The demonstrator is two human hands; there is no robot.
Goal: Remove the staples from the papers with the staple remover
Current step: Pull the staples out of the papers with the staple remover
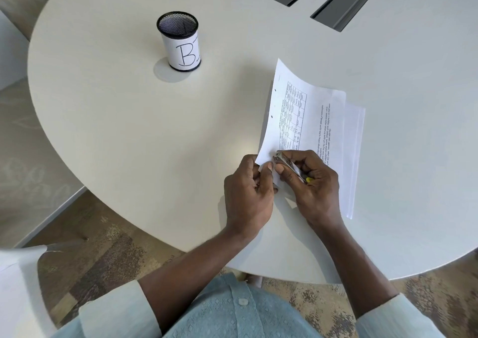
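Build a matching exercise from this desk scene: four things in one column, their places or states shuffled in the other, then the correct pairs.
Things:
1. mesh cup
2. staple remover
3. left hand
4. stapled papers

Places or states:
A. pinching the papers' near corner
B. standing alone, far left on the table
C. held in the right hand, tip at the corner
D. lying on the table, left edge curled up

Pairs: 1-B, 2-C, 3-A, 4-D
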